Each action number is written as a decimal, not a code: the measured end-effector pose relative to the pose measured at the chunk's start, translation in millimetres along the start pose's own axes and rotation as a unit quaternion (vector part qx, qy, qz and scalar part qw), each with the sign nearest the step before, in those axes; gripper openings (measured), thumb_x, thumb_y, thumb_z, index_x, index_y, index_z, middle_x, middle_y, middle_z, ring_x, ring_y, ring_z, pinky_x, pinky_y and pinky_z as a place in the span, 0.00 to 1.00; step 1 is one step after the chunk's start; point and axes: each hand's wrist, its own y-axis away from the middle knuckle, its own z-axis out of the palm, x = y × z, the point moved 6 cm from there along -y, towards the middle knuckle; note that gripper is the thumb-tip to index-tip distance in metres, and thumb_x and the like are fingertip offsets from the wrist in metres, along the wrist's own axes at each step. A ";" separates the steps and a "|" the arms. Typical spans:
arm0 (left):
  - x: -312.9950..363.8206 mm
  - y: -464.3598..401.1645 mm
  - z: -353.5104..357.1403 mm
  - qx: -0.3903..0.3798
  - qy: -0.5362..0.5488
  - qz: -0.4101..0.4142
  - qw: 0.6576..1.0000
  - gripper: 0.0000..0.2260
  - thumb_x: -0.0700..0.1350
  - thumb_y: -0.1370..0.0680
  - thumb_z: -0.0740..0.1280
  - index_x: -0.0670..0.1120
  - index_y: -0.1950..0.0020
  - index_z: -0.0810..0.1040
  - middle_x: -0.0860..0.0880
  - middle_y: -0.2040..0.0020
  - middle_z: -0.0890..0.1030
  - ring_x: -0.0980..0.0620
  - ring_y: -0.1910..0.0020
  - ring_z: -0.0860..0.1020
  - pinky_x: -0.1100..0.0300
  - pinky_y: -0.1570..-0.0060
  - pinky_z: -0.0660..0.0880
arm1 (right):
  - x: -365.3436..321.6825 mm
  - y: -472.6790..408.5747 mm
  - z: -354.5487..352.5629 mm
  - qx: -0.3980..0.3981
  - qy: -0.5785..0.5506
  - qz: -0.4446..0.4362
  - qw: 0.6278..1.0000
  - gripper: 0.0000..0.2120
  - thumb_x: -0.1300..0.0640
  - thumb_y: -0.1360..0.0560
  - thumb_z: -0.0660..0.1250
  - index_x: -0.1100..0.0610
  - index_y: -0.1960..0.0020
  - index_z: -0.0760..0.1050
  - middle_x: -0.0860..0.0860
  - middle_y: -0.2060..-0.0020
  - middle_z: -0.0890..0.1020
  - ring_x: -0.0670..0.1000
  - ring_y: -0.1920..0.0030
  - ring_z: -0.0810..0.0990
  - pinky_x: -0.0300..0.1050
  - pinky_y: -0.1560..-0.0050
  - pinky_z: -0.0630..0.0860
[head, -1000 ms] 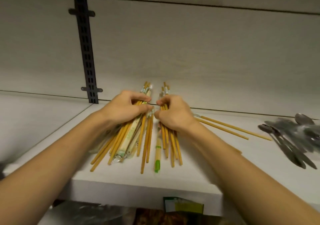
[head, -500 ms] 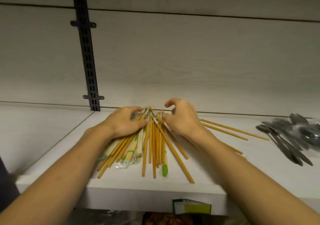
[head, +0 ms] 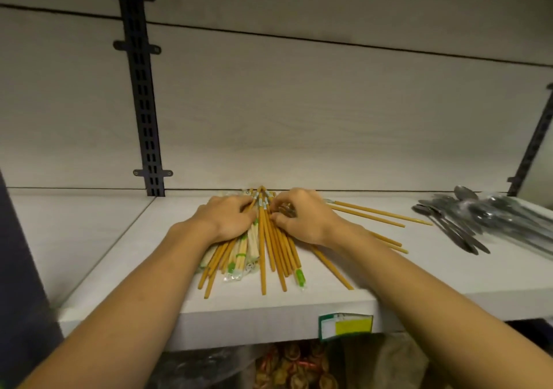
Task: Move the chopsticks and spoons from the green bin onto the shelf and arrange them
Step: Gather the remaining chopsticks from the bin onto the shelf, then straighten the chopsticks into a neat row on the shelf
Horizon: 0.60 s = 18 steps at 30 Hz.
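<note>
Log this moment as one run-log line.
left hand: presses chopstick pile | right hand: gathers pile | spoons: on shelf, right

A black rail (head: 145, 110) w/ slots runs up the pale wall (head: 299, 104). Far right of the rail is a 2nd rail (head: 535, 137). Way below the rail, a green & yellow tag (head: 345, 326), w/ bags of snacks (head: 294, 364) under it.

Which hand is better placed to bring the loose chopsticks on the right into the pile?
The right hand, probably. The loose chopsticks lie just beside it, while the left hand rests on the pile, farther away.
</note>
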 end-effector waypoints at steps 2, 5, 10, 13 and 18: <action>-2.3 1.8 0.1 -0.001 0.009 0.007 1.000 0.21 0.59 0.20 0.55 0.60 0.27 0.64 0.49 0.26 0.67 0.44 0.28 0.65 0.48 0.30 0.63 | 1.8 2.4 3.0 -0.015 0.012 0.004 1.000 0.11 0.51 0.24 0.64 0.53 0.47 0.81 0.53 0.50 0.83 0.55 0.47 0.79 0.49 0.46 0.75; -11.5 12.5 -6.3 0.004 0.001 0.009 1.000 0.20 0.60 0.20 0.53 0.60 0.28 0.65 0.51 0.27 0.69 0.45 0.29 0.66 0.48 0.32 0.64 | 7.0 7.1 3.5 -0.030 0.031 0.016 0.999 0.13 0.49 0.22 0.62 0.53 0.43 0.80 0.54 0.44 0.82 0.56 0.41 0.77 0.50 0.41 0.74; -40.7 40.2 -23.6 0.044 -0.009 -0.049 0.998 0.21 0.64 0.21 0.52 0.63 0.30 0.66 0.53 0.28 0.70 0.45 0.29 0.66 0.41 0.31 0.59 | 36.1 18.9 -22.5 -0.027 0.068 0.061 0.995 0.23 0.38 0.23 0.58 0.45 0.32 0.72 0.51 0.34 0.76 0.56 0.33 0.72 0.57 0.34 0.68; -47.4 52.8 -25.5 0.040 0.003 -0.066 0.997 0.21 0.65 0.22 0.53 0.65 0.30 0.65 0.51 0.29 0.71 0.44 0.31 0.68 0.44 0.33 0.64 | 79.2 31.9 -38.6 -0.087 0.167 0.168 0.968 0.30 0.28 0.26 0.51 0.38 0.27 0.62 0.49 0.26 0.66 0.59 0.26 0.61 0.70 0.30 0.54; -49.2 71.4 -35.6 0.079 -0.021 -0.079 0.994 0.19 0.60 0.20 0.55 0.58 0.31 0.70 0.48 0.33 0.75 0.44 0.33 0.69 0.51 0.36 0.68 | 115.7 49.2 -34.0 -0.170 0.102 0.231 0.952 0.54 0.14 0.46 0.40 0.37 0.26 0.56 0.53 0.26 0.65 0.61 0.28 0.65 0.66 0.30 0.60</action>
